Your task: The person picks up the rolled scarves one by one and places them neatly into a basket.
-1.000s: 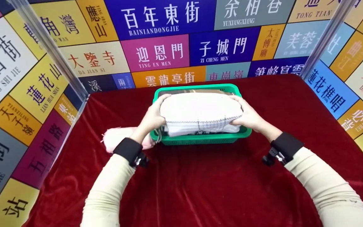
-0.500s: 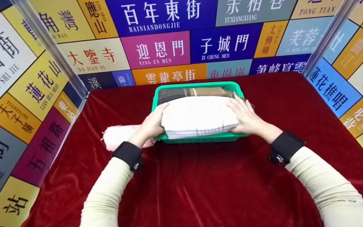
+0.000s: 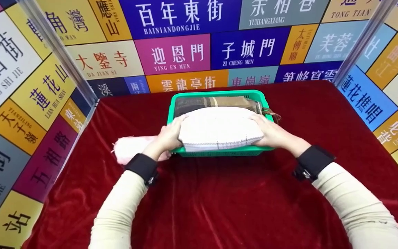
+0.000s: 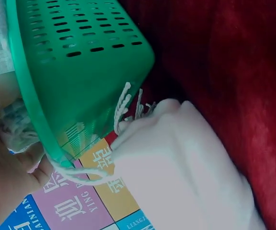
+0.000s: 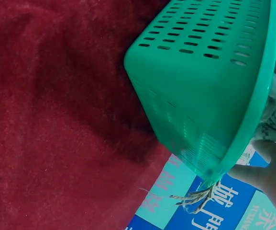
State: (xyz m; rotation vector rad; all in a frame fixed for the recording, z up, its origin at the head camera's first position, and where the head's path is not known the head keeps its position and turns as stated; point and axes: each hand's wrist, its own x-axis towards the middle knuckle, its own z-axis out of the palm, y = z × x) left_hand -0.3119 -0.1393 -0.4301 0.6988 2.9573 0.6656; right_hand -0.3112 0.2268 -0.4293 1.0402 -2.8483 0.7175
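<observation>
A folded white cloth [image 3: 221,126] with a thin grey check along its edge sits in the front part of a green plastic basket [image 3: 259,95]. My left hand [image 3: 171,133] grips its left end, and my right hand [image 3: 269,131] holds the right end. Behind it in the basket lies a folded brown and black cloth [image 3: 226,101] with pale stripes. Brown fringe [image 5: 197,197] hangs over the basket's corner in the right wrist view. Both hands' fingers are partly hidden by the white cloth and the rim.
Left of the basket a rolled pale pink cloth [image 3: 130,148] with fringe lies partly behind my left wrist. A dark red velvet cover [image 3: 233,200] spreads under everything. Panels with printed street names [image 3: 174,52] stand behind and at both sides.
The white cloth has come down and towards me into the basket's front, uncovering the brown and black cloth. Both hands moved with it. Over the last half second my right fingers shifted slightly.
</observation>
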